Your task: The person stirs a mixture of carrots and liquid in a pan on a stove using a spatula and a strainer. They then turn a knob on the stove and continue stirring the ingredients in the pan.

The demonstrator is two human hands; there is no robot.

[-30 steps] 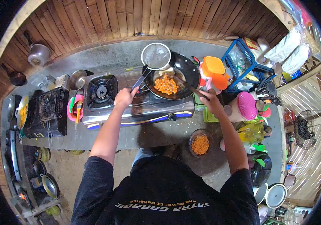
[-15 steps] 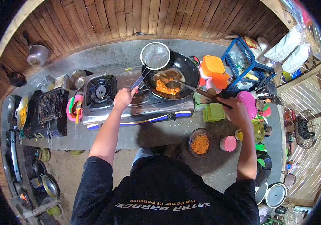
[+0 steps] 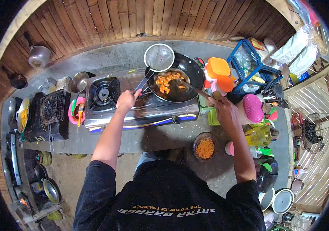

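My left hand (image 3: 126,100) is closed around the handle of a round mesh strainer (image 3: 159,57), whose bowl overlaps the back left rim of a black wok (image 3: 195,71). The wok sits over the right side of a two-burner gas stove (image 3: 137,120). Small orange food pieces (image 3: 165,80) lie in dark, shiny oil inside it. My right hand (image 3: 225,111) grips the wooden handle of a spatula (image 3: 202,93) from the right. The spatula's metal head is down in the oil, close beside the orange pieces.
A dark stone dish (image 3: 197,139) of shredded orange food stands near the counter's front. On the right are orange-lidded containers (image 3: 218,66), a blue basket (image 3: 245,71) and a pink-lidded container (image 3: 253,108). The bare left burner (image 3: 103,93) adjoins a pink bowl (image 3: 73,117).
My right hand has moved left and slightly forward with the spatula. The orange pieces have spread up and left through the oil. My left hand and the strainer have stayed put.
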